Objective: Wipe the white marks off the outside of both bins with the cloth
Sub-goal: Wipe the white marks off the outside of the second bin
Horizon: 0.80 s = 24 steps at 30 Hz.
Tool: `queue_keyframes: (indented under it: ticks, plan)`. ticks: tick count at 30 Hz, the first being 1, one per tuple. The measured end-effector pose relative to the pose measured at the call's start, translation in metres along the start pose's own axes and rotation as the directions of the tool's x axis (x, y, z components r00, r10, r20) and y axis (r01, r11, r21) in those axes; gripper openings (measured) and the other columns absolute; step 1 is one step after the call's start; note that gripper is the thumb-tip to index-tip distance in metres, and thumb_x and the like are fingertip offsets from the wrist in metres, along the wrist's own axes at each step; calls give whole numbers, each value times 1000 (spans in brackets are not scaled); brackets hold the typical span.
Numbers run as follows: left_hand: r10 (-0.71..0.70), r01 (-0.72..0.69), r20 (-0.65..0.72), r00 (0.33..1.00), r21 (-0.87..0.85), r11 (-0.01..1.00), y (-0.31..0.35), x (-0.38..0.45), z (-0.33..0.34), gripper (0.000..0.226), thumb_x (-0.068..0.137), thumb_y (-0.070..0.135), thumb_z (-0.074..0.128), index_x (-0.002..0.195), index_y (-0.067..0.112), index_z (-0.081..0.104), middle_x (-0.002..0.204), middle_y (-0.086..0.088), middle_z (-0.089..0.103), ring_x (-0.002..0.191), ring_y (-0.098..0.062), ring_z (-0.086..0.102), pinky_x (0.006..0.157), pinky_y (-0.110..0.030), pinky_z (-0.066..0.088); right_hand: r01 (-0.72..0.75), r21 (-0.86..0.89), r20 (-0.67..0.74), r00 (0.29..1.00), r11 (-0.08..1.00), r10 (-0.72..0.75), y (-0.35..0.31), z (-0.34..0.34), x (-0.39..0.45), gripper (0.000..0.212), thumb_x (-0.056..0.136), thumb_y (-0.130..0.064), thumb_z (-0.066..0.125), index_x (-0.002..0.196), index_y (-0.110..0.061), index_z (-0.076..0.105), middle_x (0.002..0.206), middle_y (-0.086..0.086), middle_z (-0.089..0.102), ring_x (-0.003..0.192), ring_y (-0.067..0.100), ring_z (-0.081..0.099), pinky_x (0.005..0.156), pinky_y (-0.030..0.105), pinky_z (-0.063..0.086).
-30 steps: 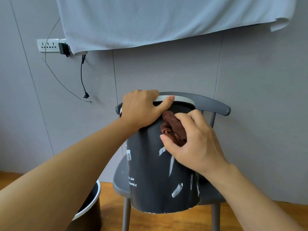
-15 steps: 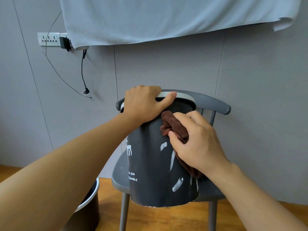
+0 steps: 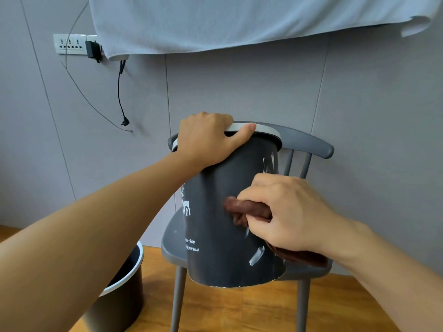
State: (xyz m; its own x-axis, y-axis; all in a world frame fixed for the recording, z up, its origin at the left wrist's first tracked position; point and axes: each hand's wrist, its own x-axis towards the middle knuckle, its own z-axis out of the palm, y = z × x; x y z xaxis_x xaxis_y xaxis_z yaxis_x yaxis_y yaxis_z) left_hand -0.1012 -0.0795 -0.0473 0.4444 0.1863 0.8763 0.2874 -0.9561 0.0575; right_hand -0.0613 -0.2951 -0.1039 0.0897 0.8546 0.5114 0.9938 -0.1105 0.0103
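A dark grey bin (image 3: 215, 236) with a white rim stands on a grey chair, tilted toward me. My left hand (image 3: 206, 137) grips its rim at the top left, thumb along the white edge. My right hand (image 3: 285, 212) holds a bunched brown cloth (image 3: 244, 209) against the bin's side at mid height. White marks (image 3: 256, 256) show low on the bin and near the upper right under the rim. A white deer print is on the left side. A second dark bin (image 3: 122, 295) stands on the floor at the lower left, partly hidden by my left forearm.
The grey chair (image 3: 306, 144) stands against a grey wall on a wooden floor. A pale blue sheet (image 3: 239, 20) hangs above. A wall socket strip (image 3: 69, 43) with a plug and a dangling black cable is at the upper left.
My right hand has wiped the cloth down the bin from just under the rim to mid height. The white marks it passed over near the middle are gone. My left hand stays on the rim.
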Motion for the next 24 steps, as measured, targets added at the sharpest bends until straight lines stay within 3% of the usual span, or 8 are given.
queue_keyframes:
  ticks: [4,7,10,16,18,21,24]
  plan:
    - [5,-5,-4,1000,-1,1000,5,0,-1,72,89,72,51,54,16,23,43,3,26,42,-16,27,49,-30,14,-21,19,-123,992,1000,24,6,-14,13,14,88,-43,62,100,-37,65,85,-15,61,77,7,58,67,34,51]
    - [22,-22,1,1000,-8,1000,4,0,-1,71,89,73,49,54,16,24,43,3,26,43,-17,28,49,-30,16,-29,25,-202,979,999,34,8,-13,22,26,90,-32,68,115,-34,62,89,-14,61,80,10,57,68,36,50]
    - [20,-20,11,1000,5,1000,1,1,0,71,90,73,47,56,15,25,45,2,29,44,-19,30,49,-31,17,20,-35,-142,990,999,-24,4,-2,16,26,94,-30,59,118,-32,68,88,-10,56,80,11,52,67,30,46]
    - [14,-14,19,1000,7,1000,1,-1,-3,71,91,71,49,57,14,23,46,0,25,48,-24,29,50,-31,18,85,10,96,992,996,-85,-9,13,-14,19,90,-38,51,99,-38,68,79,-15,51,72,7,51,60,23,41]
    - [12,-13,23,1000,14,1000,3,-2,-4,71,91,71,49,57,13,24,46,0,27,50,-26,33,50,-32,19,47,90,35,998,995,-50,-6,3,-9,19,90,-36,55,101,-38,70,83,-16,59,76,6,58,64,27,49]
    - [14,-14,30,999,6,1000,4,-1,-4,72,91,72,49,57,13,25,46,1,30,50,-26,36,51,-32,20,-17,160,-171,984,987,45,3,-12,7,21,89,-37,62,110,-37,66,92,-17,67,83,4,63,70,27,53]
    - [23,-22,25,999,-7,1000,3,0,-3,71,90,72,48,56,14,25,46,1,29,49,-25,34,51,-32,23,-39,112,-201,978,993,61,7,-12,21,20,90,-30,66,110,-30,70,89,-12,63,81,10,61,71,34,52]
